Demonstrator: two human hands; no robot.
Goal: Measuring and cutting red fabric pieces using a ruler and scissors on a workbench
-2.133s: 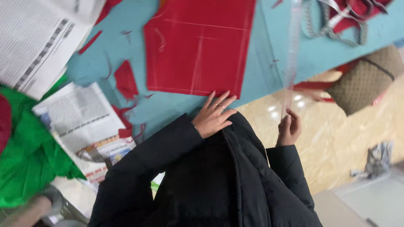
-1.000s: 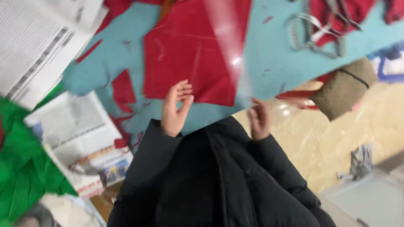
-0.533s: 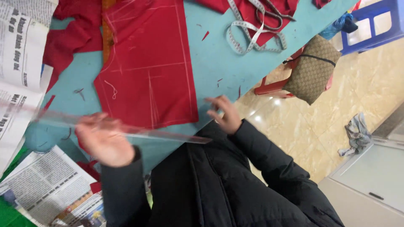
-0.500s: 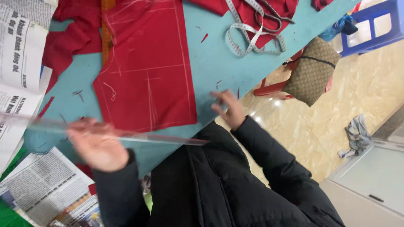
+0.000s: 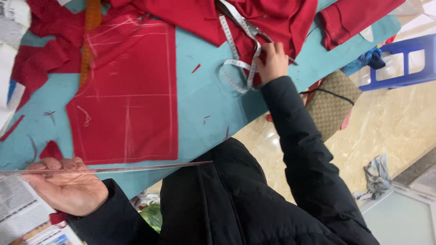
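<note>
1. Left hand [image 5: 68,186] grips a long clear ruler [image 5: 136,169] at the near bench [image 5: 204,104] edge; the ruler lies along the lower border of the chalk-marked red fabric panel [image 5: 131,90].
2. Right hand [image 5: 271,61] is closed on scissors [image 5: 254,31] at the far edge, beside a white measuring tape [image 5: 236,68] on heaped red cloth [image 5: 272,18].
3. Newspaper [image 5: 18,208] lies under the left hand.

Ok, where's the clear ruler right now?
In the head view the clear ruler lies low on the left, held in the left hand. It runs along the near edge of the chalk-marked red fabric panel on the teal table.
</note>
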